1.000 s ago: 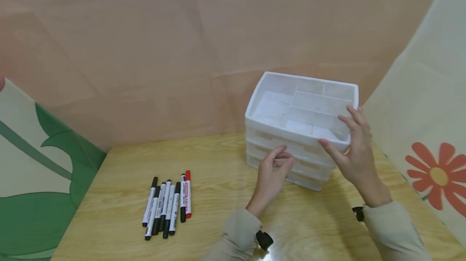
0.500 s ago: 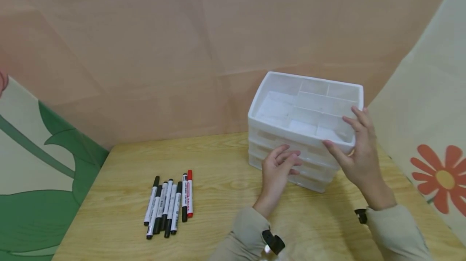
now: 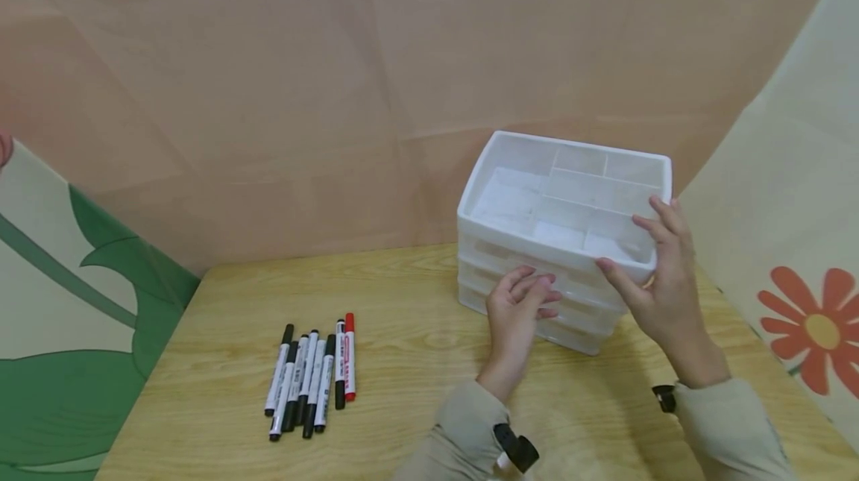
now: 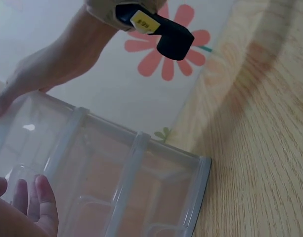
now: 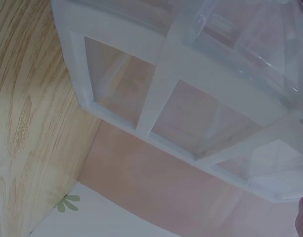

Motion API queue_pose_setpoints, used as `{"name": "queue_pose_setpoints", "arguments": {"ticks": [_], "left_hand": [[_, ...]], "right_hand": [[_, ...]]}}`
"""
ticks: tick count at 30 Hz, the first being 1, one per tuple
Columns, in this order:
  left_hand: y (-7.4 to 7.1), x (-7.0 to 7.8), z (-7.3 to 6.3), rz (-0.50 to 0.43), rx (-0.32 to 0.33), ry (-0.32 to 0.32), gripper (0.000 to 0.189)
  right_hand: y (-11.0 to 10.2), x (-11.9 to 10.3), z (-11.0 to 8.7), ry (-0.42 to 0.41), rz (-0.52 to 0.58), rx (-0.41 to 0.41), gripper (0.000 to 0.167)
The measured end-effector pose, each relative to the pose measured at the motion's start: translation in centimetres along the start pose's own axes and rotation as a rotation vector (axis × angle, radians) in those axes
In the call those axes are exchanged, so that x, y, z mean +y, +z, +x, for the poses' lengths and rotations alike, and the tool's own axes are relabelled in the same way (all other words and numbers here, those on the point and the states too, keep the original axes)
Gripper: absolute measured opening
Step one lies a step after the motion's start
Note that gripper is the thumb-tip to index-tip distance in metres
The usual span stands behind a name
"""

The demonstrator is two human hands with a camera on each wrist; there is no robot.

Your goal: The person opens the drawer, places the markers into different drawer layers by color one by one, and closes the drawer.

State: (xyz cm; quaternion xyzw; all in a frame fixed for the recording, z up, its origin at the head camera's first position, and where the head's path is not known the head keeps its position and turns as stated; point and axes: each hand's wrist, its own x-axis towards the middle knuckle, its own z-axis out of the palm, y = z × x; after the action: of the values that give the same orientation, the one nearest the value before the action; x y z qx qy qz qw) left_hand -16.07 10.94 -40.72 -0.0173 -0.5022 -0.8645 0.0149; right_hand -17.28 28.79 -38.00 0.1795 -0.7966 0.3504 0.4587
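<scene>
A white plastic drawer unit (image 3: 564, 239) with clear drawers and a divided tray on top stands at the right of the table. My right hand (image 3: 664, 287) holds its front right corner, thumb at the front rim and fingers over the right rim. In front of the drawers is my left hand (image 3: 513, 324), fingers loosely bent, with its fingertips close to the top drawer's (image 3: 490, 250) front. The left wrist view shows those fingertips (image 4: 45, 190) beside the moulded handle of that drawer. All the drawers look pushed in.
Several black-and-white marker pens (image 3: 295, 380) and a red one (image 3: 349, 358) lie side by side on the wooden table (image 3: 396, 421), left of the unit. A pinkish cloth (image 3: 268, 93) hangs behind. Flower-patterned cloth (image 3: 792, 190) borders the right side.
My left hand has shifted slightly right along the drawer front, and its fingers have spread a little. The right hand keeps its hold on the corner; the head view has moved slightly.
</scene>
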Motion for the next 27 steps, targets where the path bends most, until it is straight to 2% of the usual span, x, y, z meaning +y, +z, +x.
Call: {"name": "queue_pose_setpoints", "arguments": {"ticks": [10, 27], "left_hand": [[0.30, -0.47, 0.43, -0.058, 0.067, -0.049, 0.015], [-0.12, -0.71, 0.09, -0.080, 0.045, -0.025, 0.013]], "right_hand": [[-0.10, 0.03, -0.03, 0.015, 0.010, -0.006, 0.090], [-0.15, 0.00, 0.02, -0.004, 0.016, -0.023, 0.089]]}}
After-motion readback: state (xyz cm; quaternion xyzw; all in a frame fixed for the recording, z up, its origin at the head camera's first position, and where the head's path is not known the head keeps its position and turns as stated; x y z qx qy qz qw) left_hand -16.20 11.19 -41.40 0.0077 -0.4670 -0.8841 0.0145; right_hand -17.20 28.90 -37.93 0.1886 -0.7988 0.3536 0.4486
